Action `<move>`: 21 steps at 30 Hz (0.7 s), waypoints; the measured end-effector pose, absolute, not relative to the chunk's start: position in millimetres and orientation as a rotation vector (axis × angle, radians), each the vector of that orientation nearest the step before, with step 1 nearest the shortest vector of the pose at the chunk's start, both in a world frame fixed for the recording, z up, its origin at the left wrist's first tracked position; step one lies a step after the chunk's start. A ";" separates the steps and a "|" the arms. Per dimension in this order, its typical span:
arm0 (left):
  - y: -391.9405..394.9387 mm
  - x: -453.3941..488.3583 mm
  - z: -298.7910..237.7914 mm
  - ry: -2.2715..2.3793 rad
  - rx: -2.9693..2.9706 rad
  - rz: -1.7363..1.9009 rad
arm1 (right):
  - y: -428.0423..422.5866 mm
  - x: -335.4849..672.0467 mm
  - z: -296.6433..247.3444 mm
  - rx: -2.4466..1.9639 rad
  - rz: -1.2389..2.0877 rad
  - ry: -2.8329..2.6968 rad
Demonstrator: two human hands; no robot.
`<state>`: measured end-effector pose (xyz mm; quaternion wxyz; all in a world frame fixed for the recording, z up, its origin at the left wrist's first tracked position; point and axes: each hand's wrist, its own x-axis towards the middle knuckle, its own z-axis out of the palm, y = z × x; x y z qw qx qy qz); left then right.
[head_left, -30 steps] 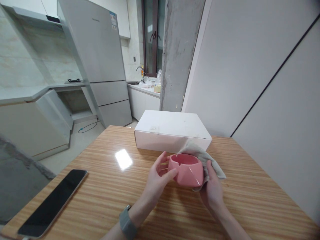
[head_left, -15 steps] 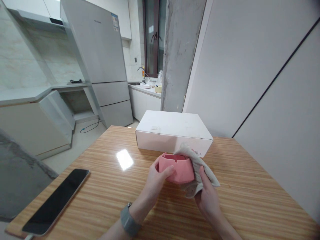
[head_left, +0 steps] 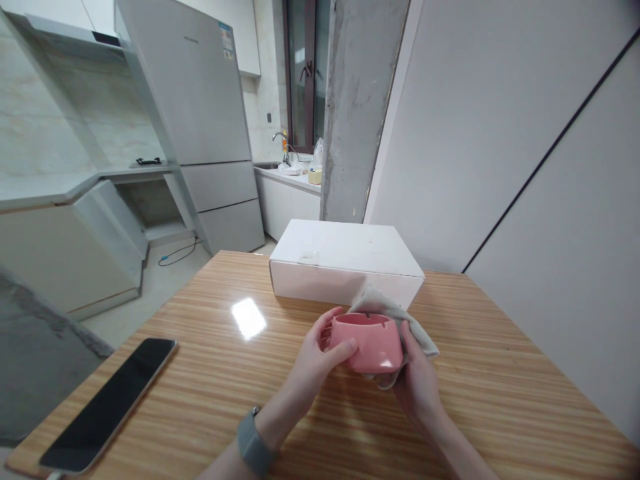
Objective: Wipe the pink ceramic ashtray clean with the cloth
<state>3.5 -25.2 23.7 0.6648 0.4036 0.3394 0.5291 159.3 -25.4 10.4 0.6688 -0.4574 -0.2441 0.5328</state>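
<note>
Above the table, my left hand (head_left: 320,350) grips the left side of a pink ashtray (head_left: 373,347), thumb across its front wall and fingers behind. The ashtray has notches in its rim and its opening faces up. My right hand (head_left: 417,377) is closed on a grey cloth (head_left: 420,337), thumb on top. The cloth is pressed against the ashtray's right side and back, and a fold hangs below it. Most of my right fingers are hidden under the cloth. A grey band circles my left wrist.
A white box (head_left: 345,250) lies just beyond my hands on the wooden table (head_left: 200,380). At the left edge rests a black phone (head_left: 113,403) with a cable plugged in. Farther back stand a fridge (head_left: 195,100), a sink counter and a bare concrete column.
The ashtray has turned in my left hand and shifted slightly right, so its notches sit elsewhere. The cloth now wraps farther behind it. My right hand is closer to its right side.
</note>
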 end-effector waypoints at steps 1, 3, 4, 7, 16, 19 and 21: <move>-25.1 3.0 23.1 0.745 0.913 1.183 | -26.0 158.4 11.6 -1.021 1.241 -0.534; -24.5 2.8 21.7 0.686 0.894 1.177 | -27.0 156.8 14.2 -0.988 1.320 -0.492; -24.3 2.9 21.4 0.659 0.886 1.176 | -27.4 156.4 15.4 -0.974 1.316 -0.487; -24.0 4.1 22.9 0.655 0.880 1.197 | -28.3 157.0 16.1 -0.957 1.292 -0.490; -23.9 8.7 20.9 0.974 0.925 1.398 | -33.2 151.2 -18.1 -1.055 1.062 -0.549; -23.8 7.8 23.6 0.929 0.856 1.374 | -32.4 154.8 -21.9 -1.073 0.981 -0.572; -24.0 7.2 26.5 0.874 0.841 1.359 | -30.1 159.5 -18.8 -1.076 0.938 -0.562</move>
